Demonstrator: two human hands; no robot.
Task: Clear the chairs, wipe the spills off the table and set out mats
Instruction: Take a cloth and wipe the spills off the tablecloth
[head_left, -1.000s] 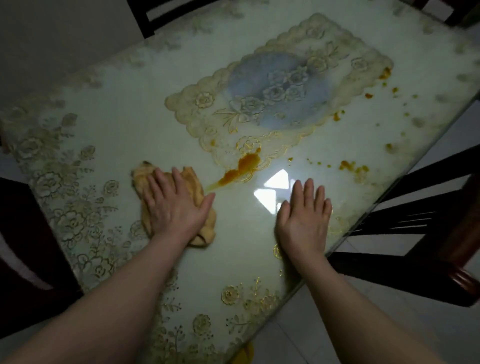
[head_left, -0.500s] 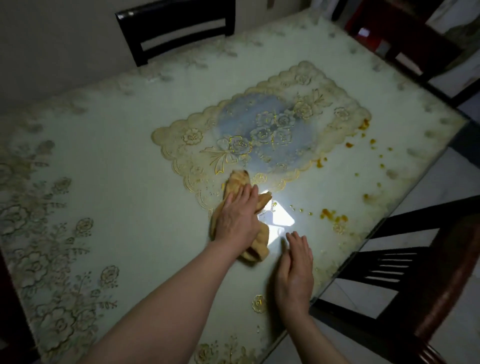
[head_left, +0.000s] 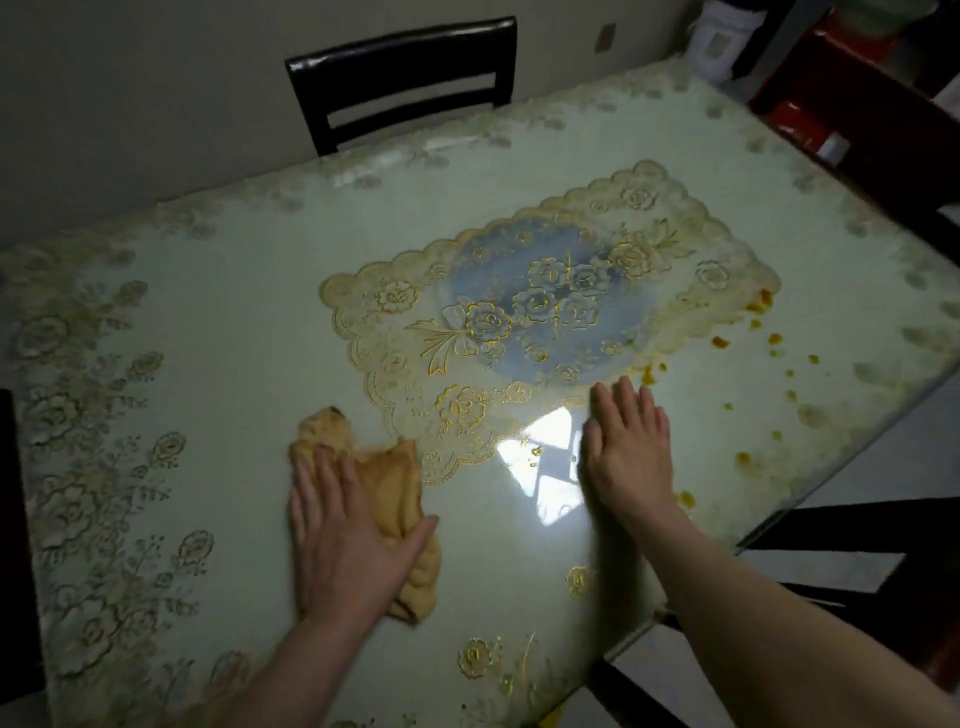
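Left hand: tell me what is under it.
The left hand presses flat on a crumpled yellow cloth lying on the table. Whatever lies beneath the cloth, spill or clean surface, is covered.

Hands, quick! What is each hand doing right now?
Left hand: open, fingers flat, pressing the cloth onto the table.
Right hand: open, flat on the table, holding nothing.

Bench (head_left: 234, 322) top is smooth, glossy, glass-like, w/ a bright light reflection; a pale floral lace-look cloth shows under the sheen. Mat (head_left: 550, 312) has embossed gold-edged flowers, scalloped lace-style border. Rag (head_left: 395, 483) is soft, matt, crumpled tan cloth. Chair (head_left: 405, 78) is dark, glossy wood.
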